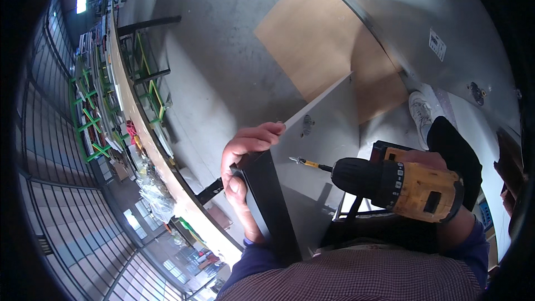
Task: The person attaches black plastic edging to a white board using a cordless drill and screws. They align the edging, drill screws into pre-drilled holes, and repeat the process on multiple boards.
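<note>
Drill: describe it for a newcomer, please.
Along the bottom edge is the checked shirt. Above its right half, held by the right hand, is the drill. Its yellow body, black chuck and left-pointing bit set it apart from the grey panel.

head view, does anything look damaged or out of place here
Yes, possibly: at the right edge, a brown piece has a jagged, torn-looking border, unlike the straight-edged brown sheet on the floor. The yellow drill has dark smudges, though those look like ordinary wear.
</note>
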{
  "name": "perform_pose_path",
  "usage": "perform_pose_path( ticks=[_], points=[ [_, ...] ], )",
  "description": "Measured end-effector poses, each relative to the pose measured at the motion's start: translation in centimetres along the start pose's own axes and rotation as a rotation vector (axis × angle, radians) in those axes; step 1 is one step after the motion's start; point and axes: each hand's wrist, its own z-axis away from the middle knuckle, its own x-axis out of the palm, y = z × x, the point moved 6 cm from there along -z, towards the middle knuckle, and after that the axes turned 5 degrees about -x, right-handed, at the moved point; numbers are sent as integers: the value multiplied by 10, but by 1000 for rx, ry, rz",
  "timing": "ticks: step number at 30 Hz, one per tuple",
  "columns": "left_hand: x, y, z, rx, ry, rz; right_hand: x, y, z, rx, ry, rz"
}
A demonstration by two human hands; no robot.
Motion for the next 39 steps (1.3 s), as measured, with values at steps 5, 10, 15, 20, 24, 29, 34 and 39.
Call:
perform_pose_path(
  ticks=[5,10,15,20,24,29,34,39],
  points=[
    [3,-2,-1,107,-46,47,4,10,3,89,-2,-372],
    [1,-6,-3,103,-57,210,4,10,1,142,26,-332],
    [-1,-8,-2,78,-76,146,-2,4,-10,1,14,-49],
    [2,-7,-2,68,-66,128,4,4,-15,-77,20,-7],
    [4,-9,-2,82,-36,168,5,6,-16,-50,10,-42],
    [2,-9,-2,87,-2,169,4,9,-18,-46,9,-92],
    [2,-10,-3,91,-10,182,4,7,-21,-91,-8,-43],
    [1,-11,-5,89,-42,192,5,10,-21,-17,-18,-116]
  ],
)
